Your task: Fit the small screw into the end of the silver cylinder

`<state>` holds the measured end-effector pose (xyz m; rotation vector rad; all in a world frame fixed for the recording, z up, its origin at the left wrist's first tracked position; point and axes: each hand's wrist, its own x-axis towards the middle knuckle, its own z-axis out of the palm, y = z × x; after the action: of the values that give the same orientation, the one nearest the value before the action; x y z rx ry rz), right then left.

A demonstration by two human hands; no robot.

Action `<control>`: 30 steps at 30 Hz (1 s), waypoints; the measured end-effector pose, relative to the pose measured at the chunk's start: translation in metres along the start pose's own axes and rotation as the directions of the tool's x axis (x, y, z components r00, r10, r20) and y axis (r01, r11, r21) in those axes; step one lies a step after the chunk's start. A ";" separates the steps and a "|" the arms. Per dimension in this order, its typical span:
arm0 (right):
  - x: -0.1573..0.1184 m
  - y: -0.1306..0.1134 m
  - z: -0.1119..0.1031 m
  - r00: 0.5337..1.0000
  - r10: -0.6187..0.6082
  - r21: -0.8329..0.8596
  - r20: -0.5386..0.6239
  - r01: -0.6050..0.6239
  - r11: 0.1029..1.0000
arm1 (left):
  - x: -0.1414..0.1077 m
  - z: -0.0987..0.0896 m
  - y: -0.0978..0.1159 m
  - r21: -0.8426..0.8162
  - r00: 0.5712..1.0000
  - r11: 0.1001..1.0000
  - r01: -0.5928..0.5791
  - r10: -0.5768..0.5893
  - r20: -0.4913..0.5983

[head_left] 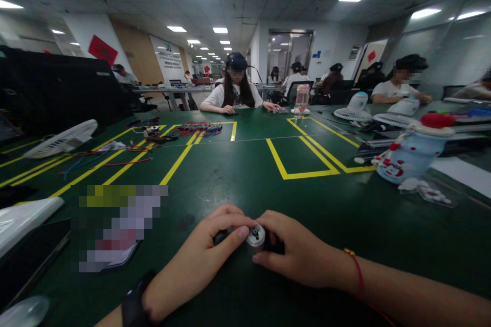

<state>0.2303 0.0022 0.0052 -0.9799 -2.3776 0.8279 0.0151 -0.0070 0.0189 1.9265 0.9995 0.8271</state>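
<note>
A small silver cylindrical motor stands upright on the green table in front of me; its round top face shows a dark centre and small holes. My right hand grips it from the right, thumb low on the near side and index finger at the far edge. From the left, my left hand pinches at its rim, with index fingertip and thumb tip at the top edge. The remaining fingers of both hands curl behind and are partly hidden. Dark gaps show under both palms.
Left of me lie a blurred-out phone-like item and a white-edged device. Bundled wires and a white fan are farther off. A blue snowman-shaped cup stands right. A person sits opposite, hands on the table.
</note>
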 end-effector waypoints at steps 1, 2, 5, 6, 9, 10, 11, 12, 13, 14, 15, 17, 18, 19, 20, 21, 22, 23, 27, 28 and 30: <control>0.000 0.000 0.000 1.000 -0.001 -0.003 0.001 0.001 1.000 | 0.002 0.000 0.000 0.001 1.000 1.000 0.002 -0.002 0.001; 0.000 0.000 0.000 1.000 -0.003 -0.007 0.003 0.003 1.000 | 0.003 0.000 0.001 0.000 1.000 1.000 0.006 -0.006 -0.002; 0.000 0.000 0.000 1.000 -0.011 -0.011 0.001 0.011 1.000 | 0.006 0.000 0.002 -0.002 1.000 1.000 0.020 -0.020 -0.013; 0.000 0.000 0.000 1.000 -0.010 -0.012 0.000 0.010 1.000 | 0.007 0.000 0.003 -0.002 1.000 1.000 0.027 -0.027 -0.016; 0.000 0.000 0.001 1.000 -0.003 -0.018 -0.004 0.003 1.000 | 0.008 0.000 0.005 -0.009 0.998 0.999 0.048 -0.049 -0.031; -0.001 0.000 0.001 1.000 -0.001 -0.021 -0.006 0.000 1.000 | 0.009 0.000 0.005 -0.018 0.998 0.998 0.052 -0.053 -0.038; -0.001 0.000 0.001 1.000 -0.001 -0.023 -0.006 0.000 1.000 | 0.009 -0.001 0.005 -0.032 0.998 0.998 0.055 -0.056 -0.042; -0.001 0.000 0.001 1.000 -0.001 -0.023 -0.003 0.001 1.000 | 0.009 -0.001 0.005 -0.049 0.997 0.997 0.055 -0.057 -0.046; -0.001 0.000 0.000 1.000 -0.001 -0.020 -0.001 0.001 1.000 | 0.009 -0.002 0.005 -0.069 0.997 0.996 0.055 -0.059 -0.048; -0.001 -0.001 0.000 1.000 -0.004 -0.016 0.003 0.004 1.000 | 0.008 -0.004 0.004 -0.085 0.997 0.995 0.055 -0.059 -0.051; -0.001 -0.001 0.000 1.000 -0.003 -0.009 0.005 0.003 1.000 | 0.007 -0.006 0.003 -0.095 0.997 0.994 0.054 -0.060 -0.058; -0.001 -0.001 0.000 1.000 -0.004 0.001 0.003 0.004 1.000 | 0.005 -0.012 -0.002 -0.089 0.995 0.995 0.054 -0.061 -0.079; -0.001 -0.002 0.000 1.000 -0.003 0.004 0.004 0.003 1.000 | 0.004 -0.015 -0.004 -0.078 0.994 0.996 0.051 -0.059 -0.094; -0.002 -0.002 0.000 1.000 -0.003 0.006 0.004 0.003 1.000 | 0.002 -0.018 -0.007 -0.068 0.993 0.996 0.052 -0.058 -0.102; -0.002 -0.002 0.000 1.000 -0.001 0.007 0.005 0.001 1.000 | 0.001 -0.020 -0.010 -0.054 0.993 0.997 0.059 -0.064 -0.097; -0.002 -0.002 0.000 1.000 0.000 0.007 0.005 0.000 1.000 | -0.001 -0.022 -0.012 -0.038 0.994 0.997 0.066 -0.069 -0.086; -0.003 -0.002 0.000 1.000 0.000 0.007 0.004 0.000 1.000 | -0.002 -0.023 -0.014 -0.016 0.995 0.997 0.072 -0.073 -0.064; -0.003 -0.002 0.000 1.000 0.001 0.007 0.002 -0.001 1.000 | -0.003 -0.023 -0.015 0.010 0.996 0.997 0.078 -0.078 -0.035; -0.004 -0.001 0.001 1.000 0.002 0.002 -0.002 -0.002 1.000 | -0.004 -0.020 -0.018 0.139 0.993 0.987 0.079 -0.090 0.075; -0.004 -0.001 0.001 1.000 0.006 -0.001 -0.003 -0.006 1.000 | -0.004 -0.018 -0.019 0.173 0.992 0.982 0.074 -0.090 0.087; -0.004 0.000 0.001 1.000 0.012 -0.003 0.001 -0.012 1.000 | -0.003 -0.015 -0.021 0.241 0.991 0.969 0.055 -0.083 0.107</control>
<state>0.2322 -0.0013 0.0041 -0.9964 -2.3760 0.8298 -0.0061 0.0032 0.0075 2.1018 1.1292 0.5689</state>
